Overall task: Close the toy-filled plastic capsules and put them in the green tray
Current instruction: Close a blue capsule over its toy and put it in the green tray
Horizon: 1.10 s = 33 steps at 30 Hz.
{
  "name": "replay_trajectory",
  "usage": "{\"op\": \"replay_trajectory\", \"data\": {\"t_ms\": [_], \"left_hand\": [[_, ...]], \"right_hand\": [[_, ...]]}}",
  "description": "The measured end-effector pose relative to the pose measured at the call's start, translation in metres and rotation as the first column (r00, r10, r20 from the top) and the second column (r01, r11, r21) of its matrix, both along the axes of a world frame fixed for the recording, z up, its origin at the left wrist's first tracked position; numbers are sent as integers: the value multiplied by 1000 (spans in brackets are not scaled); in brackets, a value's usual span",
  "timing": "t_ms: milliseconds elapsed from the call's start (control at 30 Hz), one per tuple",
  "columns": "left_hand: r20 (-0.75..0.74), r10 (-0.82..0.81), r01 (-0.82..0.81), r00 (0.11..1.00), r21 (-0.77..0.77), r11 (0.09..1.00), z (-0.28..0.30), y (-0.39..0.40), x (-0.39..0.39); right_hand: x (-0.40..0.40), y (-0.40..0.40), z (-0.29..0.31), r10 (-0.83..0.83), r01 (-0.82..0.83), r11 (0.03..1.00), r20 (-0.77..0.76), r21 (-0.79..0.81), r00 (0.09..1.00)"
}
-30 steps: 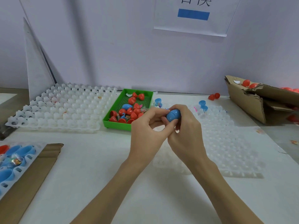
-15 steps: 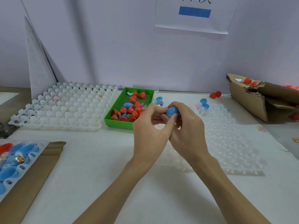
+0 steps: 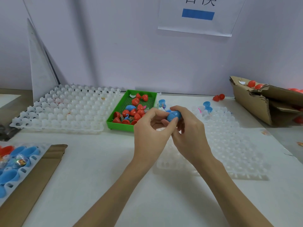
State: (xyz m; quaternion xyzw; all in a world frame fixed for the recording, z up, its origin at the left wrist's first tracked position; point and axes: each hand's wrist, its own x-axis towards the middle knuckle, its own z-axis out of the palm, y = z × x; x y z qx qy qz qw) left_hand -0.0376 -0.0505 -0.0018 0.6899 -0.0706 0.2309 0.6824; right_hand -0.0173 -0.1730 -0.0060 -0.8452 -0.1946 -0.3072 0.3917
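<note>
Both hands hold one blue capsule (image 3: 173,115) above the table, just right of the green tray (image 3: 122,125). My left hand (image 3: 152,133) pinches its left half with thumb and fingers. My right hand (image 3: 188,135) wraps its right half. A seam shows between the two halves. The green tray holds several red capsules (image 3: 135,101) and one blue capsule (image 3: 131,107). Open blue capsules (image 3: 207,106) with small toys stand at the far edge of the white grid tray (image 3: 229,145) on the right.
A white grid tray (image 3: 65,110) lies left of the green tray. At the left edge sits a tray of blue capsule halves (image 3: 14,163) on cardboard (image 3: 32,182). A torn cardboard box (image 3: 262,104) with red capsules is at the right. Two red capsules (image 3: 218,97) lie near the wall.
The hands and the blue capsule have stayed near the same spot, shifting slightly. The capsule's halves now sit closer together with only a seam showing.
</note>
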Motion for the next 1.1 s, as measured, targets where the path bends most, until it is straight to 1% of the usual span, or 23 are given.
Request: {"op": "replay_trajectory", "data": {"t_ms": [233,333,467,633,733,967,1100], "left_hand": [[53,49,-51,997,43,998,-2,-5,-4],[30,29,-29,999,14,999,-3,-6,-4],[28,43,-43,999,24,999,-3,-6,-3],[-5,27,-27,1000,-59,998,-4,-8,-2],[4,31,-30,1000,-83,996,-5,-10,-3],[-36,13,-16,999,-92,996,-1,-7,-3],[-47,28,-31,998,-59,998,0,-3,-2]], "right_hand": [[0,-1,1,-6,5,1000,-35,-22,999],[0,0,1,-25,24,999,-34,-31,999],[0,2,-1,-34,33,999,-40,-25,999],[-2,4,-1,-39,39,998,3,-49,999],[-2,7,1,-54,54,998,4,-45,999],[-3,0,2,-25,23,997,-22,-76,999],[-2,3,-1,-32,28,996,-43,-81,999]]}}
